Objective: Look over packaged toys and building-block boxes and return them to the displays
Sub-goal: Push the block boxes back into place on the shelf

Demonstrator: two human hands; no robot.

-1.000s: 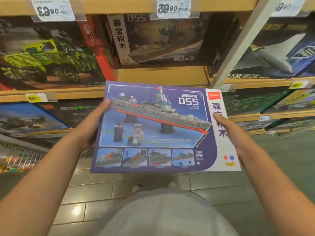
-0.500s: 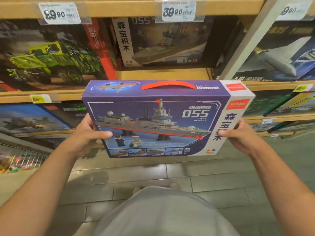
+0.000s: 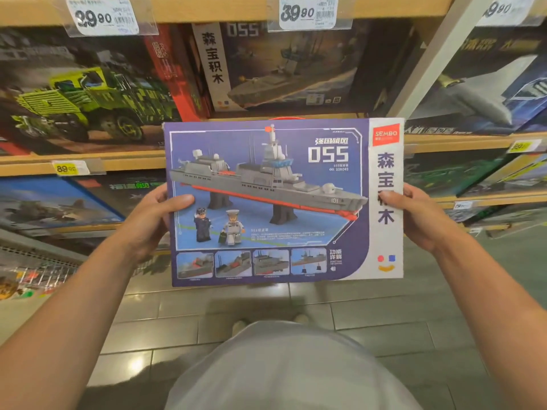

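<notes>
Toy aisle, wooden shelves (image 3: 142, 161) stacked with block sets, price tags (image 3: 309, 11) on the edges, tiled floor (image 3: 370, 315) below. Ship box (image 3: 284, 202) was held in the air in front of the shelves, printed face square to the camera, level, touching no shelf. Left hand (image 3: 148, 220) gripped the left edge, thumb flat on the front, fingers hidden behind. Right hand (image 3: 420, 217) gripped the right edge the same way, thumb on the white strip. So both grips were pinching the box, one per side.

Handling, my read: flat cardboard, stiff enough across the faces but corners dent easily; glossy print looks slippery; loose bricks inside likely shift, moderate weight. Edge pinch at mid-height was sensible; the red carry handle (image 3: 284, 118) just peeking over the top edge is the other option.

Versus half a second ago: the box had been tipped away with its top panel and handle fully showing; now it stood upright and closer, top panel gone from view. Hands kept the same side hold.
</notes>
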